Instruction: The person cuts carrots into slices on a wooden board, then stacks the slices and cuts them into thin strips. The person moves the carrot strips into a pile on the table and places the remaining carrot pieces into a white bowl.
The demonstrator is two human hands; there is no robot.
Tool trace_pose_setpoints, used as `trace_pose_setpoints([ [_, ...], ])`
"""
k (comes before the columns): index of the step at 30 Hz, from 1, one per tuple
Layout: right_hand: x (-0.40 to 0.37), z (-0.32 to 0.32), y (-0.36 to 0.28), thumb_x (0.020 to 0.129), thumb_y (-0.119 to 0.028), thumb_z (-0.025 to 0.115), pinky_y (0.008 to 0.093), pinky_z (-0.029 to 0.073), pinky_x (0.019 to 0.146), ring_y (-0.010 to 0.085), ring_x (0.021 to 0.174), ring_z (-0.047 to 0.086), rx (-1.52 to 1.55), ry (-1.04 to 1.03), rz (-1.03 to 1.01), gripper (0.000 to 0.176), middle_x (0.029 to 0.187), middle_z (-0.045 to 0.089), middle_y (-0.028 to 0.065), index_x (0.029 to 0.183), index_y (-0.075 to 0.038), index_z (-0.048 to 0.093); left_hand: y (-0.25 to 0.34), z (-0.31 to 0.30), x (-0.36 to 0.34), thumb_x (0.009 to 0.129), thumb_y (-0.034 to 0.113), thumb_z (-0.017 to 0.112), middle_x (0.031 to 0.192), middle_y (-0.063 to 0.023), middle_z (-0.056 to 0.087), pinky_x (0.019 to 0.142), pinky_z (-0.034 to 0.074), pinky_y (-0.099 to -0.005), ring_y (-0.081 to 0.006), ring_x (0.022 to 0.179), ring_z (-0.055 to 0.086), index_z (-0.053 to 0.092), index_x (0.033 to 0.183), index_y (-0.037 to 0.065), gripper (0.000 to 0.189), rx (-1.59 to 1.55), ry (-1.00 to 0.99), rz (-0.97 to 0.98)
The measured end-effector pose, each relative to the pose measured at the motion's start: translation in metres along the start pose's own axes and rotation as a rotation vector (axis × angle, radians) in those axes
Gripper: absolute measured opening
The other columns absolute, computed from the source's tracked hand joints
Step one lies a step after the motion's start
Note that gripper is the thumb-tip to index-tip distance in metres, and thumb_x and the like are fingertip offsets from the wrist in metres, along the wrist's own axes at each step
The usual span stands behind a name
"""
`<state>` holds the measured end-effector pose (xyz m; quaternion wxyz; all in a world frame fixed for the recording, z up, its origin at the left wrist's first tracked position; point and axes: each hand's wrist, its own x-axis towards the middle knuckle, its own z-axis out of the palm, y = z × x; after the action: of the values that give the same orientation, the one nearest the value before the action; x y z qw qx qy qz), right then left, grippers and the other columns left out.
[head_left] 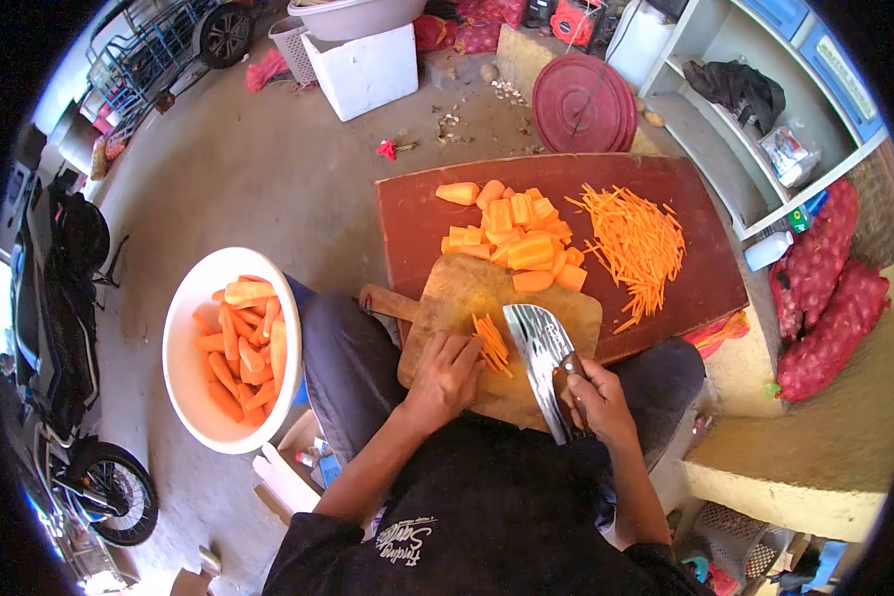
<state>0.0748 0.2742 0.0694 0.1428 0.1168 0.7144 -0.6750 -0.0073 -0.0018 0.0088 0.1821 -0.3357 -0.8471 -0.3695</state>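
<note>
My right hand (pixel 603 399) is closed round the dark handle of a broad-bladed cleaver (pixel 541 350), its blade over the right side of the wooden cutting board (pixel 427 298). My left hand (pixel 447 375) rests on the board with bent fingers pressed together over a piece of carrot, mostly hidden under them. Thin carrot strips (pixel 492 346) lie by its fingertips, left of the blade. Behind the board is a pile of peeled carrot chunks (pixel 512 233). A heap of carrot shreds (pixel 634 248) lies to the right on the red-brown table (pixel 407 214).
A white tub (pixel 174 348) of peeled carrots (pixel 243 343) stands on the floor at left. A motorbike (pixel 104 487) is further left. Beyond the table are a white foam box (pixel 363 74) and a red lid (pixel 584 104). Red net sacks (pixel 829 328) and a shelf (pixel 705 149) stand at right.
</note>
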Motion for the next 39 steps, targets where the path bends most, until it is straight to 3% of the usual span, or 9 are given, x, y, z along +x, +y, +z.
trace_pose_setpoints([
  [11,0.012,0.019,0.028,0.112,-0.023,0.055,0.0255,0.040,0.041,0.0102,0.044,0.052,0.402,-0.149,0.181,0.033,0.078,0.064,0.0076,0.131,0.002,0.063,-0.003,0.006,0.005,0.078,-0.009,0.067,0.112,-0.0187,0.062,0.092,0.052,-0.0475,-0.0388,0.103,0.060,0.070,0.134,-0.002,0.057,-0.003,-0.132,-0.026],
  [16,0.022,-0.018,0.024,0.111,-0.020,0.054,0.0274,0.041,0.038,0.0123,0.042,0.053,0.567,-0.043,0.116,0.031,0.073,0.063,0.0091,0.129,0.002,0.064,0.012,0.020,0.068,0.078,-0.008,0.066,0.114,-0.0194,0.059,0.096,0.051,-0.0477,-0.0395,0.108,0.058,0.070,0.134,-0.003,0.056,-0.067,-0.251,-0.013],
  [18,0.026,-0.036,0.006,0.111,-0.022,0.056,0.0280,0.041,0.037,0.0126,0.041,0.053,0.621,0.036,0.047,0.031,0.070,0.062,0.0084,0.129,0.001,0.065,0.013,0.041,0.109,0.078,-0.008,0.067,0.114,-0.0192,0.059,0.097,0.050,-0.0488,-0.0396,0.108,0.058,0.069,0.134,-0.004,0.056,-0.085,-0.189,0.151],
  [24,0.059,-0.106,-0.040,0.110,-0.025,0.061,0.0256,0.040,0.043,0.0083,0.047,0.051,0.283,0.409,-0.278,0.028,0.074,0.061,-0.0019,0.128,-0.004,0.068,0.023,0.135,0.227,0.084,-0.003,0.067,0.123,-0.0195,0.059,0.105,0.045,-0.0545,-0.0394,0.121,0.056,0.067,0.137,-0.002,0.053,0.021,-0.164,0.370],
  [26,0.076,-0.120,-0.043,0.110,-0.023,0.062,0.0247,0.040,0.046,0.0061,0.051,0.050,0.042,0.588,-0.460,0.028,0.074,0.058,-0.0045,0.130,-0.004,0.068,0.023,0.158,0.240,0.086,0.003,0.068,0.134,-0.0211,0.060,0.110,0.044,-0.0570,-0.0415,0.129,0.056,0.065,0.142,0.000,0.056,0.212,-0.313,0.346],
  [29,0.098,-0.141,-0.017,0.110,-0.020,0.062,0.0251,0.039,0.049,0.0042,0.056,0.049,-0.036,0.701,-0.557,0.029,0.075,0.054,-0.0062,0.133,-0.003,0.067,0.023,0.174,0.222,0.084,0.009,0.073,0.142,-0.0203,0.059,0.113,0.040,-0.0600,-0.0411,0.135,0.054,0.065,0.143,0.002,0.059,0.145,-0.197,0.384],
  [33,0.083,-0.131,-0.006,0.110,-0.019,0.062,0.0245,0.039,0.051,0.0045,0.058,0.048,-0.018,0.635,-0.377,0.029,0.079,0.055,-0.0061,0.132,-0.002,0.068,0.014,0.137,0.178,0.082,0.012,0.079,0.139,-0.0184,0.061,0.110,0.039,-0.0577,-0.0383,0.133,0.055,0.067,0.139,0.004,0.059,0.092,-0.219,0.356],
  [35,0.081,-0.126,-0.012,0.110,-0.018,0.062,0.0247,0.040,0.052,0.0046,0.059,0.048,0.007,0.574,-0.386,0.028,0.079,0.055,-0.0063,0.131,-0.002,0.068,-0.007,0.123,0.160,0.083,0.011,0.080,0.129,-0.0158,0.063,0.104,0.040,-0.0555,-0.0354,0.124,0.056,0.070,0.133,0.005,0.051,0.118,-0.077,0.338],
  [39,0.084,-0.115,-0.019,0.109,-0.017,0.063,0.0259,0.041,0.056,0.0044,0.062,0.047,-0.006,0.532,-0.409,0.028,0.079,0.055,-0.0057,0.131,0.000,0.069,-0.034,0.083,0.156,0.087,0.014,0.080,0.124,-0.0162,0.064,0.103,0.040,-0.0554,-0.0357,0.120,0.058,0.069,0.133,0.007,0.048,0.206,-0.143,0.136],
])
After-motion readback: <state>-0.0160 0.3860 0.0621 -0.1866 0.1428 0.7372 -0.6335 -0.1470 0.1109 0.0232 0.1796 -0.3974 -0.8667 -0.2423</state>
